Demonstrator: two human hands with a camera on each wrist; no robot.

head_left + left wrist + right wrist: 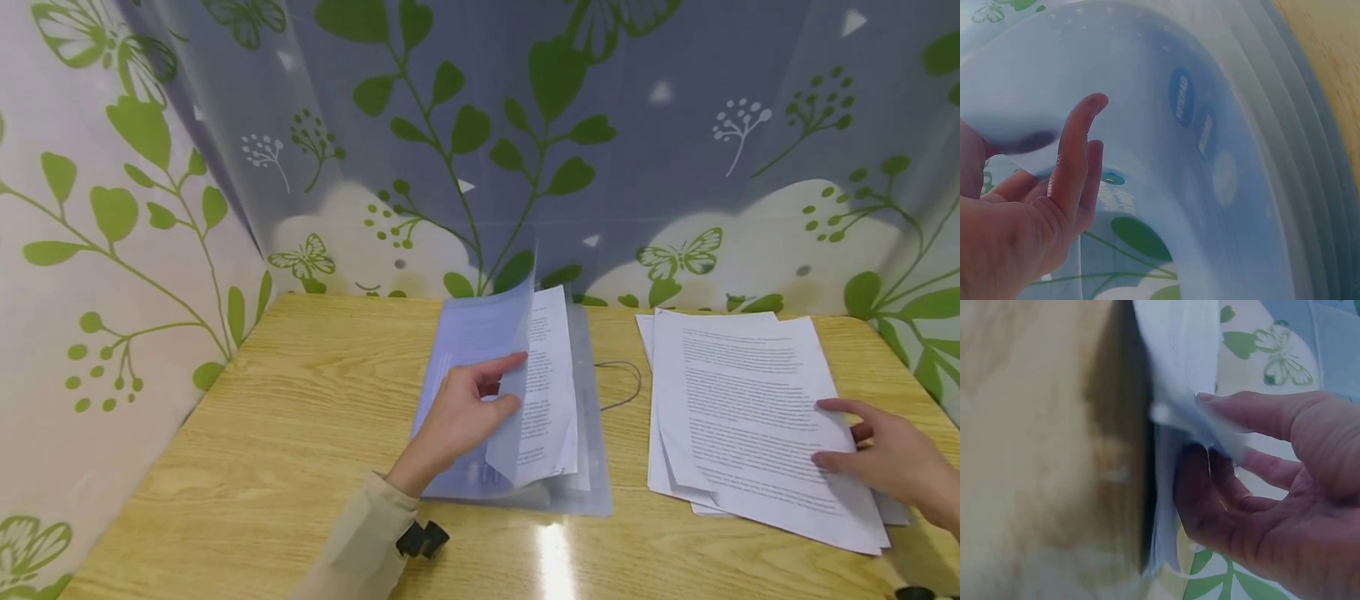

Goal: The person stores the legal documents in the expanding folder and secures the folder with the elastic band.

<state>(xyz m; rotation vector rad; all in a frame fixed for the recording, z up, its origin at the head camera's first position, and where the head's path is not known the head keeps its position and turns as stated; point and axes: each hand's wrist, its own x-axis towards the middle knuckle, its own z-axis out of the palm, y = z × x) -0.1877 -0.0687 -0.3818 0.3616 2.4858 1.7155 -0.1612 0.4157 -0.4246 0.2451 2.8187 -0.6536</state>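
My left hand (468, 408) is at the raised cover of a translucent bluish plastic folder (600, 492), index finger stretched out and thumb apart from it. Printed pages (551, 392) lie inside the folder. In the left wrist view the fingers (1072, 162) show in front of the curved cover (1141, 81); a dark thumb-like shape shows on it, and which side the thumb is on is unclear. To the right, my right hand (885, 450) grips the right edge of a loose stack of printed sheets (757, 417). In the right wrist view, the paper edge (1179, 394) bends between thumb and fingers.
A thin grey elastic loop (626, 383) sticks out from the folder's right side. The wooden table (285, 433) meets patterned curtains (495, 150) at the back and sides. Small black devices (423, 540) sit at the wrists.
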